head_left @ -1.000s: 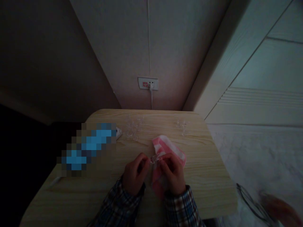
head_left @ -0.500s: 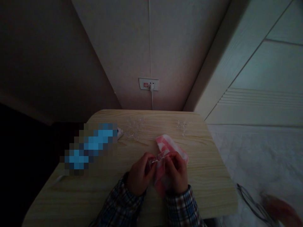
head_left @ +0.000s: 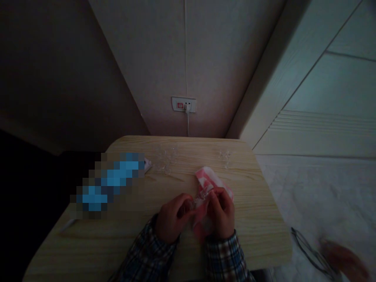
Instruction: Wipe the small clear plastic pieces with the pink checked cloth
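Note:
My left hand (head_left: 172,217) and my right hand (head_left: 221,213) meet over the near middle of a light wooden table (head_left: 258,219). Both are closed in a pinch around a small clear plastic piece (head_left: 202,194), which looks like a clip. Under and behind my right hand lies a pink and white striped cloth (head_left: 213,182), and my right fingers press on it. Plaid sleeves cover both wrists.
Two small heaps of clear plastic pieces lie at the table's far edge, one heap (head_left: 167,158) left of middle and one heap (head_left: 225,156) to the right. A pixelated blue patch (head_left: 110,184) covers the left side. A wall socket (head_left: 183,104) with a white cable is behind. Eyeglasses (head_left: 310,250) lie on the floor at right.
Both hands and the clear piece have shifted a little to the right and nearer the cloth. The pinch on the piece stays closed throughout.

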{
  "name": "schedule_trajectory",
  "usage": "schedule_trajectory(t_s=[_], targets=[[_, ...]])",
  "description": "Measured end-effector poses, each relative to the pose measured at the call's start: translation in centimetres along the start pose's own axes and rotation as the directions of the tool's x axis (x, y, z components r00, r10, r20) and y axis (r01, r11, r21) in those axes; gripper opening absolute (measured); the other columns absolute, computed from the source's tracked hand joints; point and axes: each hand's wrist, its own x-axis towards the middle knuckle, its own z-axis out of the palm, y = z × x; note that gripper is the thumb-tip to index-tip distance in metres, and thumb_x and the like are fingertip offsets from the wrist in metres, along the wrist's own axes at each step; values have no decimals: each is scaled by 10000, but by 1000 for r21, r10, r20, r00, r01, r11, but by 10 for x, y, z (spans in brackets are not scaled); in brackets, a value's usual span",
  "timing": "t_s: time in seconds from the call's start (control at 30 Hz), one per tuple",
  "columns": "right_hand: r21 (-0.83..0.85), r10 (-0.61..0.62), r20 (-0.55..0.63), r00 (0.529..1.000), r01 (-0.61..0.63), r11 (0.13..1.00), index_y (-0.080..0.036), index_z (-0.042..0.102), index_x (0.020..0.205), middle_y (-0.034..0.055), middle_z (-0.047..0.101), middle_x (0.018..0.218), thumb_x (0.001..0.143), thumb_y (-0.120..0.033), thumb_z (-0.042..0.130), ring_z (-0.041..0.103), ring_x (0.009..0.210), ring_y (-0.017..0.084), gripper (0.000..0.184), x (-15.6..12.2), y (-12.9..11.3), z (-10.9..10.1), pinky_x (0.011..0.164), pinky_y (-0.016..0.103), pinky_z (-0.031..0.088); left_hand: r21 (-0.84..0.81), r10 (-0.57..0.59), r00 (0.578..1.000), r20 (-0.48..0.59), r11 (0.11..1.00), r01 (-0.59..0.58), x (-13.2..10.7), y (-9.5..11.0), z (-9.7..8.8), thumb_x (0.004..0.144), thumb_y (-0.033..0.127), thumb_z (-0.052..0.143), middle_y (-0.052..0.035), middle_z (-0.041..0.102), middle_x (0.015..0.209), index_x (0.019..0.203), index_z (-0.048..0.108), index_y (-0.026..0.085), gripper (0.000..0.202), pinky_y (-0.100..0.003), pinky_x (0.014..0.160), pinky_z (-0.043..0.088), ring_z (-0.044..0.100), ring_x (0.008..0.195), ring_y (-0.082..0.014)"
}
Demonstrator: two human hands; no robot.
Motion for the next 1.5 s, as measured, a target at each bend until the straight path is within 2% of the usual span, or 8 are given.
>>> schedule_trajectory(t_s=[0.3,0.57,0.7,0.87,1.0,1.17,1.33,1.5], targets=[[18,-8,41,999,8,1000,-176,533,771,-26,529,640,758,-328,555,466,552,67,153,-2,-3,2,491,187,361,-86,39,997,72,996,-33,-1,-1,-3,754,304,529,33,502,533,663,502,154,177,-173,489,322,446,486,-72],[-28,-21,85,996,23,999,-179,541,790,-14,538,669,767,-317,549,487,600,83,140,-4,-1,2,550,210,384,-296,-104,990,100,946,130,0,-4,-2,828,373,403,38,421,476,608,466,148,321,-186,462,284,397,448,-70],[-42,-50,111,993,55,998,-178,545,774,-6,558,677,767,-312,545,516,629,99,134,-3,-3,3,581,224,408,-373,-145,984,107,911,175,-2,-7,-1,857,362,344,38,417,461,634,496,146,346,-185,457,289,394,435,-70],[-75,-58,102,993,66,995,-171,558,794,11,576,704,765,-312,546,529,647,110,145,-3,-4,3,594,239,423,-347,-140,985,104,923,168,-2,-10,0,858,343,351,35,432,477,651,509,149,325,-186,464,297,405,452,-73],[-78,-67,112,991,76,994,-170,559,788,11,578,707,770,-303,544,520,631,103,135,-4,-3,3,570,229,412,-340,-148,988,51,927,156,-1,-7,-1,839,338,403,49,422,495,719,499,159,236,-183,462,301,396,453,-69],[-78,-113,119,986,123,989,-181,574,794,13,602,753,772,-268,546,558,716,112,95,-3,-2,4,656,238,443,-317,-172,984,-47,937,148,0,4,-4,805,319,475,36,526,601,934,508,179,193,-174,483,357,480,516,-83],[-80,-98,122,988,108,991,-187,572,791,7,601,739,770,-260,544,560,694,108,81,-3,-1,5,640,233,448,-362,-190,979,-74,920,151,0,6,-3,789,302,501,-13,608,800,1002,494,187,242,-188,585,438,573,674,-111],[-130,-62,154,986,82,988,-181,563,787,12,592,704,770,-283,539,545,646,111,106,-4,-1,5,590,234,438,-434,-221,973,-59,884,175,1,3,-2,732,265,583,-13,617,836,992,479,198,288,-178,567,442,587,731,-124]])
